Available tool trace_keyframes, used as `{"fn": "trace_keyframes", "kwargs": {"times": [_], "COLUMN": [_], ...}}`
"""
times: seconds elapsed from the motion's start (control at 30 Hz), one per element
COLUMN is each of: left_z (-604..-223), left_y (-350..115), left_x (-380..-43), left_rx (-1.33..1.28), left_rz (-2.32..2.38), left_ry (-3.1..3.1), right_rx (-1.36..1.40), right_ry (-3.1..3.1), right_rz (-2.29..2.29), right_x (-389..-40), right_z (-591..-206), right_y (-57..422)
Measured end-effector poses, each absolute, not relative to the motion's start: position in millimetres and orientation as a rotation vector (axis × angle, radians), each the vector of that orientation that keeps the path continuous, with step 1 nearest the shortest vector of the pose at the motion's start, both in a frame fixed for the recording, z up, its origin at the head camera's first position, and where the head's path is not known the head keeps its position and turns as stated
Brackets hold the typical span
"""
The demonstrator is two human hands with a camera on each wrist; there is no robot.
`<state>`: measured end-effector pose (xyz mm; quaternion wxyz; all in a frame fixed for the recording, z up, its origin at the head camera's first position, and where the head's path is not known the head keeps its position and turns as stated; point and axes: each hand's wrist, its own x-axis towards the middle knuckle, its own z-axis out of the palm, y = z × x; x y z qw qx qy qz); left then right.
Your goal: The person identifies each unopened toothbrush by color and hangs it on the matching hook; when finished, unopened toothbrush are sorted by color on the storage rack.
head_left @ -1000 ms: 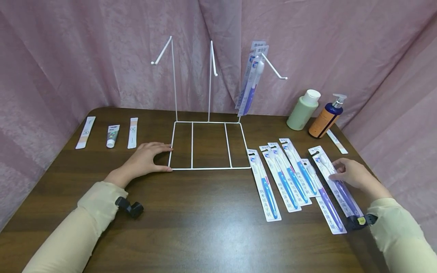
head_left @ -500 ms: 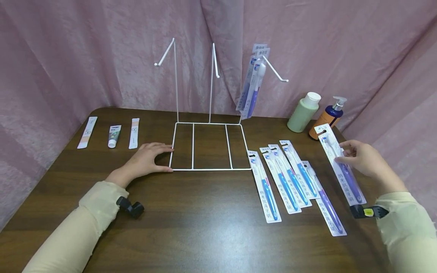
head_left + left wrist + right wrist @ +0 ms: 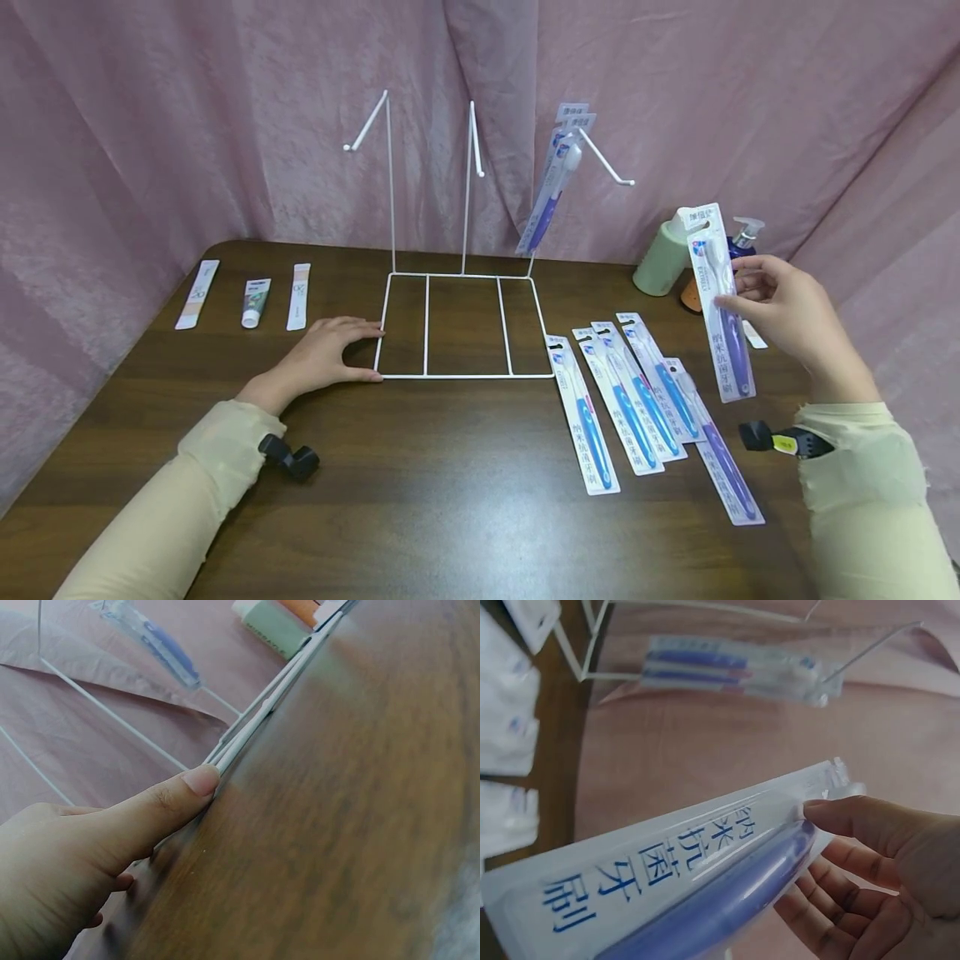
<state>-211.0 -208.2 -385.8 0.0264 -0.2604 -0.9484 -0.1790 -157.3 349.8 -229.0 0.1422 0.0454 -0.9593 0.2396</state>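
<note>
In the head view, my right hand (image 3: 783,308) pinches a packaged toothbrush (image 3: 722,317) by its side edge, held raised and nearly upright before the bottles. The right wrist view shows the thumb on the clear front of that pack (image 3: 697,877), over a purple handle. My left hand (image 3: 322,354) touches the left side of a white wire display rack (image 3: 465,377); the thumb lies at its front corner in the left wrist view. Two packaged toothbrushes (image 3: 551,187) hang on the rack's right hook (image 3: 606,158). The left hook (image 3: 366,123) and middle hook (image 3: 477,142) are bare.
Several packaged toothbrushes (image 3: 585,417) lie fanned out right of the rack, some overlapping. A green bottle (image 3: 660,262) and an orange-and-blue pump bottle (image 3: 690,296) stand behind. Two slim sachets (image 3: 198,294) and a small tube (image 3: 255,302) lie at left. A pink curtain (image 3: 300,125) hangs behind the table.
My right hand has raised the purple-handled toothbrush pack from the tabletop and tipped it more upright. The left hand stays at the rack.
</note>
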Motion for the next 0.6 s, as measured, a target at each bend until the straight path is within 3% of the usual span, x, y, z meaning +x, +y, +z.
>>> {"fn": "trace_keyframes", "kwargs": {"times": [0.6], "left_z": [-386], "left_y": [-208], "left_x": [-210], "left_rx": [-0.806], "left_rz": [-0.542], "left_ry": [-2.926], "right_rx": [0.257], "right_ry": [-2.396], "right_rz": [1.016], "right_x": [-149], "right_z": [-210], "right_y": [266]}}
